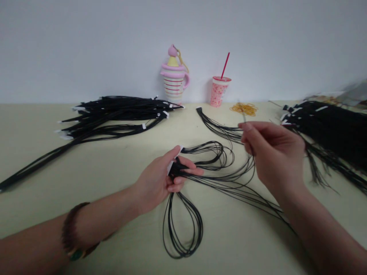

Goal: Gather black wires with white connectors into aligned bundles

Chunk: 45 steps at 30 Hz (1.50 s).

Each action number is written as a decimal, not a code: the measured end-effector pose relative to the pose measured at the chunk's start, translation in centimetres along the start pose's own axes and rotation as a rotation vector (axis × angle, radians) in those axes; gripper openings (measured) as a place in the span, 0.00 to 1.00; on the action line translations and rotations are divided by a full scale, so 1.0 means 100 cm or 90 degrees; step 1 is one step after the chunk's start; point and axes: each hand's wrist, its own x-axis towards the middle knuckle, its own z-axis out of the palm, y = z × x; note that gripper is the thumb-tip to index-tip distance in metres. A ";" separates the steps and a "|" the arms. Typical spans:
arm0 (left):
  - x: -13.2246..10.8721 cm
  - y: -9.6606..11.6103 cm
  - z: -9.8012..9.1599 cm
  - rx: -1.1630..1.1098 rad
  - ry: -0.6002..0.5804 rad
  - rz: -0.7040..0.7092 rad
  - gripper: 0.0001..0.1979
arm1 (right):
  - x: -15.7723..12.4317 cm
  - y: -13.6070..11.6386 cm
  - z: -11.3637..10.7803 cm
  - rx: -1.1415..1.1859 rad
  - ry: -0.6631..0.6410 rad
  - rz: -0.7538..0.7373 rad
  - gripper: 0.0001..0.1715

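Observation:
My left hand (pixel 169 173) is closed around a bundle of thin black wires (pixel 189 236) with white end pieces, near the middle of the table. Loops of the bundle hang out below the fingers and to the right, and loose lengths run on toward my right forearm. Raised to the right, my right hand (pixel 275 152) pinches a single black wire (pixel 244 117) between thumb and fingertips; its tip is blurred. Behind my hands lies another fanned group of black wires (pixel 212 124), its right end passing behind my right hand.
A heap of black wire bundles (pixel 114 114) lies at the back left, and a larger black pile (pixel 329 130) on the right. Yellow rubber bands (pixel 245 109), a pink-lidded jug (pixel 173 82) and a pink cup with straw (pixel 219 91) are near the wall.

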 end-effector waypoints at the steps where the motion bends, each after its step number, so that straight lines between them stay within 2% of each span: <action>1: 0.000 0.000 0.000 0.004 0.002 0.002 0.19 | -0.006 -0.001 0.004 -0.032 -0.052 0.011 0.06; 6: 0.001 -0.001 0.000 0.017 -0.001 0.003 0.21 | -0.030 -0.002 0.022 -0.085 -0.291 0.038 0.07; 10: 0.000 -0.001 0.002 0.034 0.005 0.002 0.21 | -0.037 0.001 0.029 -0.122 -0.388 0.005 0.09; 19: -0.001 0.001 0.002 0.016 -0.001 -0.024 0.21 | -0.032 -0.007 0.024 -0.199 -0.351 0.032 0.09; 26: 0.000 0.000 -0.001 0.013 -0.016 -0.030 0.21 | -0.035 -0.007 0.023 -0.185 -0.337 0.014 0.09; 31: 0.000 0.000 -0.002 -0.006 0.008 -0.038 0.20 | -0.036 -0.008 0.024 -0.181 -0.359 -0.017 0.10; 37: 0.000 0.001 -0.003 0.011 -0.051 -0.045 0.22 | -0.037 -0.003 0.026 -0.188 -0.364 0.026 0.09; 45: 0.000 0.001 -0.004 0.004 -0.055 -0.044 0.22 | -0.036 -0.005 0.025 -0.178 -0.363 0.014 0.09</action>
